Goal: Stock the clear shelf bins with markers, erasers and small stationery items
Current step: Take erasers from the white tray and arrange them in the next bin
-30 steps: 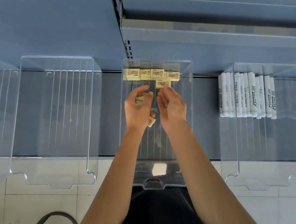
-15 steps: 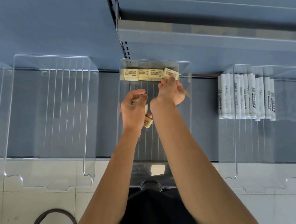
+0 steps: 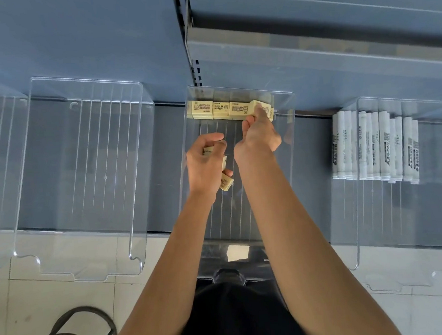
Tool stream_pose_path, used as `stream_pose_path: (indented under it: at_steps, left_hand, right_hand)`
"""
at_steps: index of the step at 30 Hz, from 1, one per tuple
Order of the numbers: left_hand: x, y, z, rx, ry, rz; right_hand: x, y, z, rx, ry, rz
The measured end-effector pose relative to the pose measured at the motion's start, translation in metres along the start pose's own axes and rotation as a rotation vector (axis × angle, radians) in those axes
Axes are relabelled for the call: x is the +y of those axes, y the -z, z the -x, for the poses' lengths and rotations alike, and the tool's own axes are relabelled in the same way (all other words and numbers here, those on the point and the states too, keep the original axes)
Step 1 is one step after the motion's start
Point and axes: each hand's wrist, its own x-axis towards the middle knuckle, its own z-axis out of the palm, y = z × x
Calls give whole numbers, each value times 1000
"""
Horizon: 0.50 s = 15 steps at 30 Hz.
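Note:
A clear middle bin (image 3: 188, 153) on the grey shelf holds a row of pale yellow erasers (image 3: 220, 110) along its back wall. My right hand (image 3: 258, 136) reaches to the right end of that row and pinches one tilted eraser (image 3: 259, 106) there. My left hand (image 3: 205, 163) hovers over the bin's middle and grips several more erasers (image 3: 226, 182); one pokes out below the palm. White markers (image 3: 374, 147) lie side by side in the clear bin (image 3: 357, 210) to the right.
Two clear bins (image 3: 86, 175) stand to the left with nothing in them. An upper grey shelf (image 3: 311, 48) overhangs the back. A black wire frame (image 3: 69, 334) stands on the tiled floor at lower left.
My right hand has moved from beside the left hand up to the back row, carrying an eraser to the row's right end. The left hand has stayed in place.

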Motion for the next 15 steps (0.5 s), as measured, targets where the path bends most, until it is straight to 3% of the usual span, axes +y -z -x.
stream_pose_path:
  at_steps: [9, 15]
  left_hand:
    - [2, -2, 1, 20, -13, -23]
    - [1, -2, 1, 28, -31, -38]
  right_hand:
    - [-1, 1, 0, 30, 28, -54]
    - [2, 0, -4, 29, 47, 59]
